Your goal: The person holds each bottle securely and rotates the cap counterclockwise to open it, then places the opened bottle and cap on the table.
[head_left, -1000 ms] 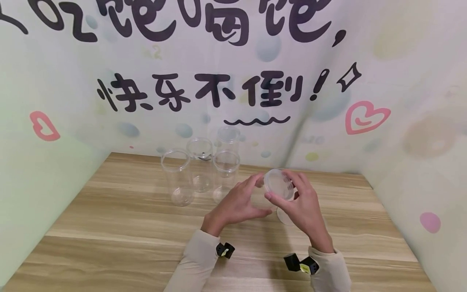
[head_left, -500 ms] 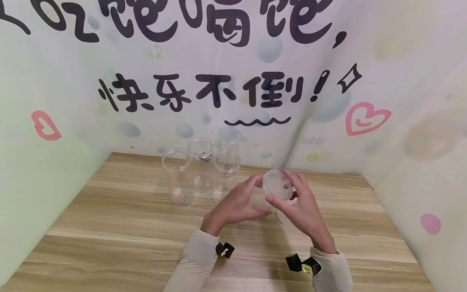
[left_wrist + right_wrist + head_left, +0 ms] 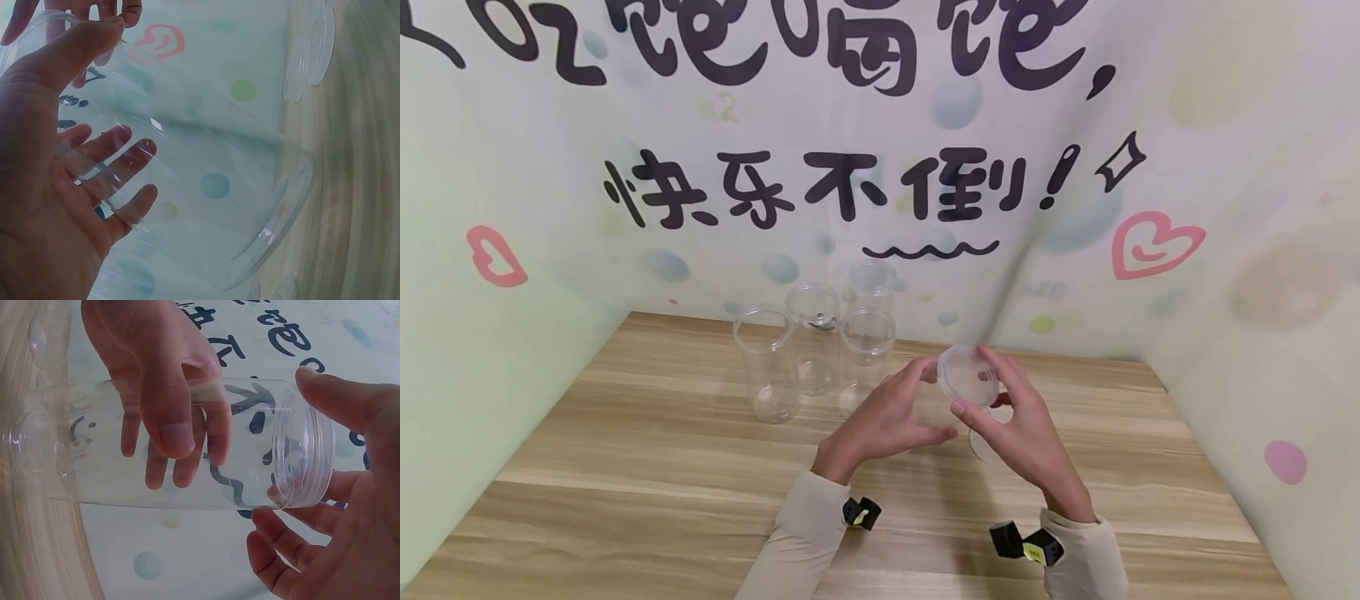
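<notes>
My left hand [image 3: 883, 421] wraps round the side of a clear plastic jar [image 3: 212, 200], thumb on one side and fingers on the other. The jar is held tilted above the table. A translucent round lid [image 3: 967, 377] sits over the jar's mouth; in the right wrist view the lid [image 3: 320, 456] appears fitted against the rim. My right hand [image 3: 1026, 429] grips the lid's edge between thumb and fingers. Whether the lid is fully seated cannot be told.
Several clear jars without lids, among them a front left jar [image 3: 767, 367] and a front right jar [image 3: 867, 358], stand upright at the table's back. Loose lids [image 3: 319, 47] lie on the wooden table [image 3: 647, 492], partly behind my right hand. A printed cloth wall [image 3: 775, 117] borders the back.
The lid has turned and shifted slightly left, with my right hand's fingers moving along its edge. My left hand keeps its hold on the jar almost unmoved.
</notes>
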The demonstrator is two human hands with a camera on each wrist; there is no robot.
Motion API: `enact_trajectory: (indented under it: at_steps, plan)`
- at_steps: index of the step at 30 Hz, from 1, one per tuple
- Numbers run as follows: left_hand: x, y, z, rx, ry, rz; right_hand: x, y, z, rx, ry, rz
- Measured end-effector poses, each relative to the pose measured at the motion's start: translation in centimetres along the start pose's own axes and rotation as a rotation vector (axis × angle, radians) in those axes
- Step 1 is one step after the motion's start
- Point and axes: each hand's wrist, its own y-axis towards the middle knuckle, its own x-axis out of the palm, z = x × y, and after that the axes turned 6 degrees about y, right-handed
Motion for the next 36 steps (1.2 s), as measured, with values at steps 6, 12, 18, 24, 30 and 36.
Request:
enact_trajectory:
  at_steps: [6, 12, 18, 24, 30, 36]
  plan:
    - [0.1, 0.0, -0.1, 0.005, 0.052, 0.007, 0.1, 0.0, 0.0, 0.034, 0.016, -0.044]
    - [0.4, 0.1, -0.1, 0.017, 0.111, 0.01, 0.4, -0.1, 0.0, 0.051, -0.055, -0.025]
    - [0.4, 0.1, -0.1, 0.027, 0.143, 0.009, 0.8, -0.2, -0.1, 0.059, -0.224, 0.084]
    - [0.4, 0.0, 0.0, 0.038, 0.162, 0.004, 1.2, -0.1, -0.3, 0.078, -0.333, 0.131]
    - [0.5, 0.1, 0.0, 0.038, 0.185, -0.001, 1.3, -0.1, -0.4, 0.114, -0.373, 0.121]
    - [0.4, 0.1, 0.0, 0.017, 0.22, -0.023, 1.0, -0.1, -0.7, 0.147, -0.369, 0.077]
